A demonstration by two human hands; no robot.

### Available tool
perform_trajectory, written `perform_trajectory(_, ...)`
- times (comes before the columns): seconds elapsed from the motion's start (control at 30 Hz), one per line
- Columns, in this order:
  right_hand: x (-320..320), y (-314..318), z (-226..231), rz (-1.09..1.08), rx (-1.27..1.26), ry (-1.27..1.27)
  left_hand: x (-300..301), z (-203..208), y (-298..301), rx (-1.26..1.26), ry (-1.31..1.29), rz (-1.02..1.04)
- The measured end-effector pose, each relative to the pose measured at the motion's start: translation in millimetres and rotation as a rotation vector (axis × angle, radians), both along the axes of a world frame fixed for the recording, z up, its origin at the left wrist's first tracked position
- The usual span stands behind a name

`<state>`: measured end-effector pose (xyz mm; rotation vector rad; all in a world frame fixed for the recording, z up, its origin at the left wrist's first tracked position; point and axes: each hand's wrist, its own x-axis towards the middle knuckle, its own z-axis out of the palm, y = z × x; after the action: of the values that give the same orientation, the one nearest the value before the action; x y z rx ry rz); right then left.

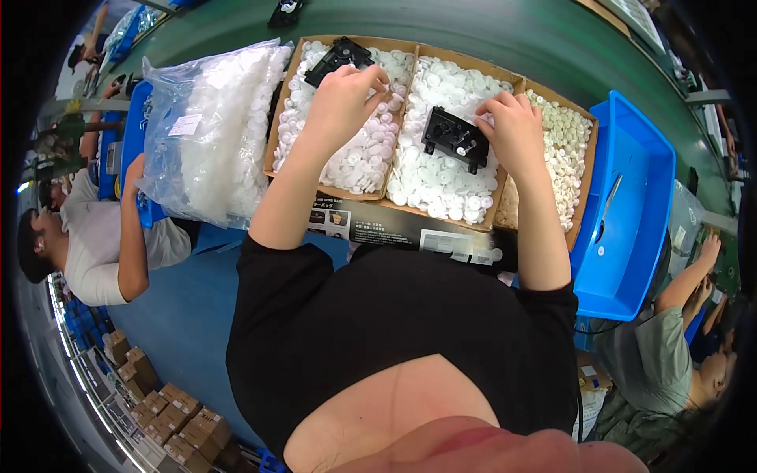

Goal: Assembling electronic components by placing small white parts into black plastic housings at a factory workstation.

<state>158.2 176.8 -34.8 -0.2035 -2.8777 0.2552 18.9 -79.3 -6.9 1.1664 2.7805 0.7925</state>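
I make out pale printing and small pictures across a dark panel (378, 229) close in front of the wearer; part of it is large enough for me to recognise as lettering, the smaller lines are not legible. A white label (186, 124) stands on the clear plastic bag (225, 130), its print too small for me. The stacked brown cartons (189, 430) show small marks I can't read.

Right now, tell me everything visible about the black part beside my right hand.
The black part is roughly rectangular and plastic-looking, with raised details and a pale piece on top. It lies slanted on white discs in the middle cardboard box, its right end beside your right hand; contact unclear.
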Motion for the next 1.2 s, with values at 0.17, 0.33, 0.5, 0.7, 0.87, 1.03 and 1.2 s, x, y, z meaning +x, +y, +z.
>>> perform_trajectory(0.17, -2, 0, 1, 0.008, 0.066, 0.039, -18, -40, 1, -0.190, 0.450, -0.087)
perform_trajectory(0.33, -2, -1, 11, 0.031, 0.126, -0.038, -21, -44, 12, -0.249, 0.618, -0.129)
perform_trajectory(0.5, 2, 3, -1, -0.013, 0.181, -0.032, -7, -9, 18, 0.025, -0.052, 0.022)
perform_trajectory(0.7, 27, -4, 13, -0.066, -0.404, 0.193, 13, 1, 28, 0.418, -0.582, -0.006)
perform_trajectory(0.87, 49, -34, 18, 0.010, -0.696, 0.338, 22, -6, 38, 0.545, -0.514, -0.149)
perform_trajectory(1.03, 55, -54, 13, 0.047, -0.653, 0.324, 36, -2, 39, 0.479, -0.426, -0.164)
perform_trajectory(1.2, 50, -59, 6, 0.069, -0.575, 0.379, 40, -1, 38, 0.396, -0.402, -0.174)
